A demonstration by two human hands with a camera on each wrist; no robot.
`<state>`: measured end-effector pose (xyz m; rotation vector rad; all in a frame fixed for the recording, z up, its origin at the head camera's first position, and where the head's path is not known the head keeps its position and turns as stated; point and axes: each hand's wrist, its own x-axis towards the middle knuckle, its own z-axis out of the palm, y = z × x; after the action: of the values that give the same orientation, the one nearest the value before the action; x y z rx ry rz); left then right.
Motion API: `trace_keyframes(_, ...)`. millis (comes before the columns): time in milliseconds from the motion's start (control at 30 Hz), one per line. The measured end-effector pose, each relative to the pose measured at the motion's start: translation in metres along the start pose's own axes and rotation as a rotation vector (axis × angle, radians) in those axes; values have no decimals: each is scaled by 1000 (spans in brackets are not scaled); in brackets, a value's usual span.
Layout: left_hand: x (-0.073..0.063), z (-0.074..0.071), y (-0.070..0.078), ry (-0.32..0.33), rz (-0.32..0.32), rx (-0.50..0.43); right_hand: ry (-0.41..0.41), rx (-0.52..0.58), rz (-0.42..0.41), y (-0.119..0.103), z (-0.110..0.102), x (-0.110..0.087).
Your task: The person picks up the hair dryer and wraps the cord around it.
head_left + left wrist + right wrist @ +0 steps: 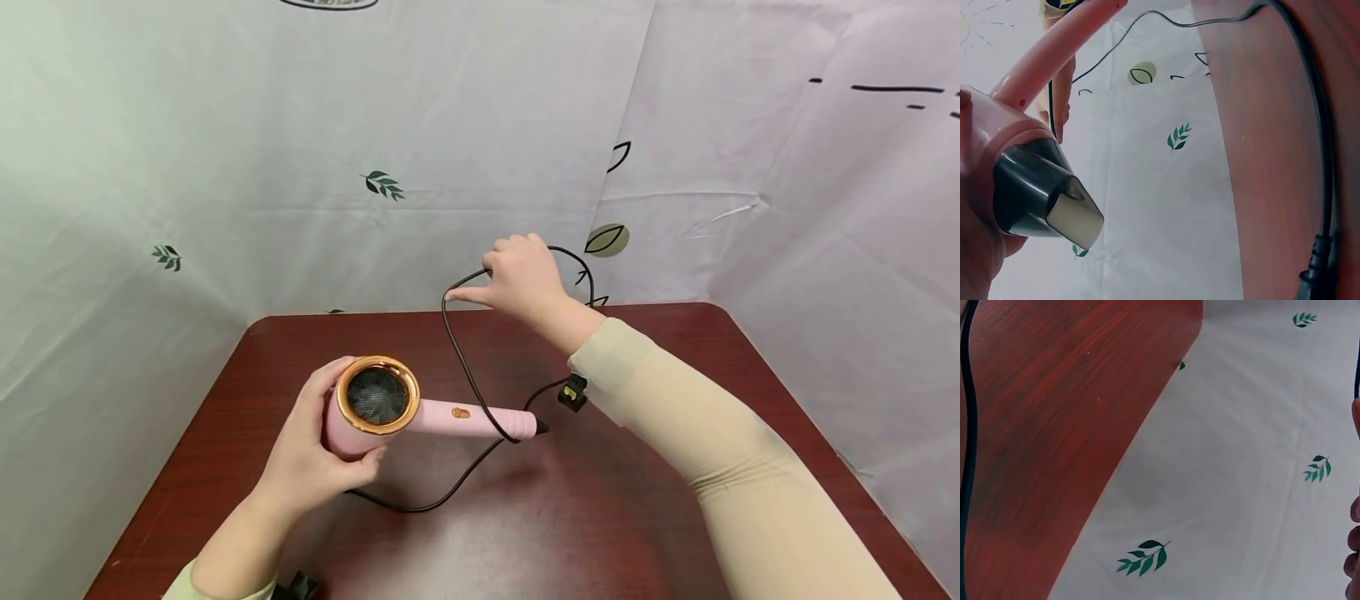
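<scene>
A pink hair dryer (442, 418) with a gold rim round its mesh air intake is gripped at the barrel by my left hand (303, 454). Its handle points right, with a small gold switch on it. In the left wrist view the dark flat nozzle (1029, 187) is at the other end of the barrel. Further back, my right hand (525, 279) holds the black cord (420, 509) up above the table, thumb stretched out to the left. One loop of cord crosses the handle near its tip. The plug (1316, 269) shows low in the left wrist view, by the tabletop.
The dark red wooden table (600, 517) has rounded far corners. A pale cloth backdrop (480, 125) with printed leaves encloses it at the back and sides. A small black device (573, 392) is worn at the right wrist; another (300, 586) is at the left wrist.
</scene>
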<state>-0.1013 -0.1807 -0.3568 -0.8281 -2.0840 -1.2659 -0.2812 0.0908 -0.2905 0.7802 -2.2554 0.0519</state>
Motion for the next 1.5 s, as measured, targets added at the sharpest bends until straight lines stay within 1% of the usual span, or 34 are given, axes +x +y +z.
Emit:
trace_keyframes(100,-4,0,-3,34,-12,-66,-114,28,56,-2,2,-1)
trace_keyframes(200,-7,1,-5,65,-12,-139,-260,91,123,-6,3,-2)
trace_keyframes(267,-9,2,-6,76,-9,-190,-339,144,156,-10,4,-3)
trace_keyframes(367,-9,4,-6,87,-18,-267,-408,215,173,-16,6,-7)
trace_keyframes(467,-9,5,-4,101,-49,-334,-463,278,185,-23,9,-12)
trace_keyframes(567,-9,7,-4,124,-81,-369,-513,340,209,-28,12,-20)
trace_keyframes(667,-9,8,-4,148,-96,-406,-546,403,222,-33,16,-26)
trace_keyframes(833,-7,12,-6,185,-89,-480,-574,551,229,-36,23,-34)
trace_keyframes(933,-7,14,-7,208,-87,-513,-563,610,211,-37,28,-38)
trace_keyframes(1033,-5,16,-7,228,-89,-553,-529,639,173,-37,32,-42)
trace_keyframes(1133,-3,18,-7,244,-92,-613,-502,667,123,-39,38,-46)
trace_keyframes(1200,-2,19,-7,254,-96,-654,-496,685,83,-40,41,-48)
trace_keyframes(1267,0,21,-6,264,-115,-690,-497,694,40,-42,45,-51)
trace_keyframes(1367,4,22,-6,290,-163,-719,-482,624,-34,-46,47,-55)
trace_keyframes(1400,5,22,-5,304,-182,-717,-469,582,-52,-48,48,-57)
trace_keyframes(1433,6,22,-5,319,-203,-713,-458,560,-20,-51,48,-59)
trace_keyframes(1467,7,22,-5,334,-222,-699,-435,516,-9,-54,47,-62)
trace_keyframes(1500,7,22,-6,350,-236,-687,-429,367,-57,-56,46,-65)
